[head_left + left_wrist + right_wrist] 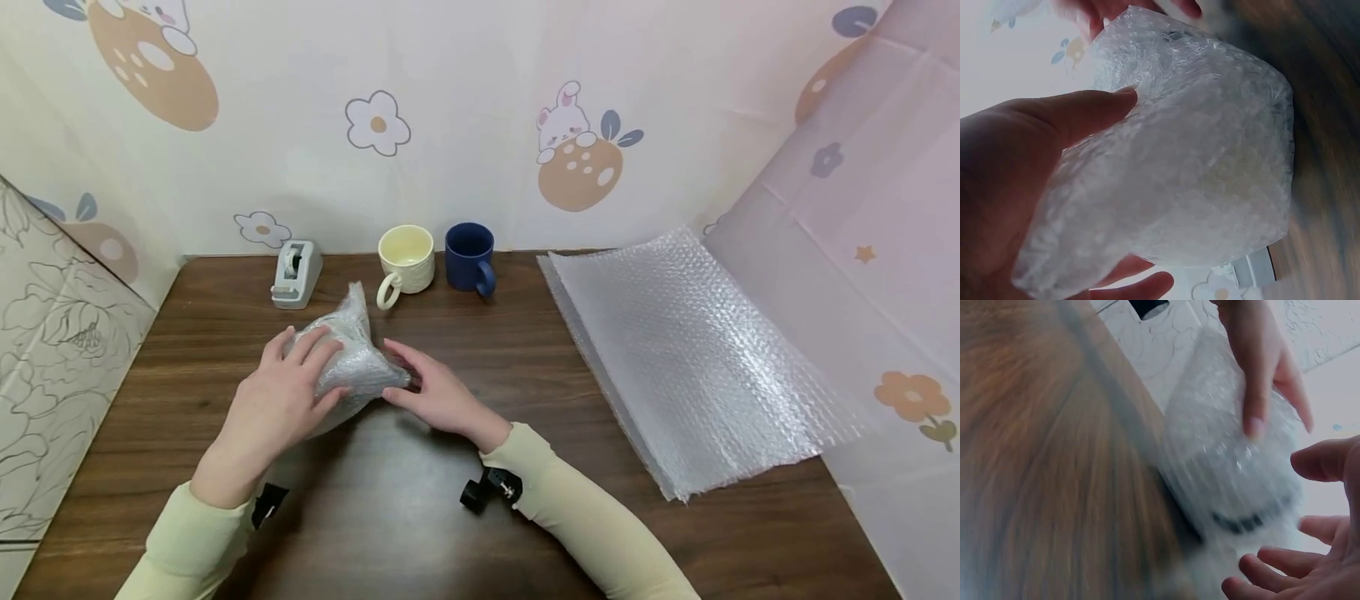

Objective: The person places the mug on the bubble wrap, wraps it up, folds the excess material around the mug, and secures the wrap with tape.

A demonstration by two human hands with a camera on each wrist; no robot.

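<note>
A bundle of bubble wrap (352, 367) stands on the left part of the table, with a pointed fold at its top. Something inside it is hidden; a faint yellowish patch shows through in the left wrist view. My left hand (281, 387) grips the bundle from the left, its thumb (1094, 109) across the wrap and fingertips on the other side. At the bundle's right end is my right hand (442, 396), thumb and fingers spread around a gathered corner. In the right wrist view those fingers (1288, 562) are loosely bent and look apart from the wrap.
Behind the bundle stand a grey tape dispenser (297, 275), a cream mug (408, 258) and a dark blue mug (468, 254), along the table's back edge. Flat bubble wrap sheets (690, 358) lie on the right, hanging past the table's edge. Patterned curtains (465, 125) surround the table (360, 517).
</note>
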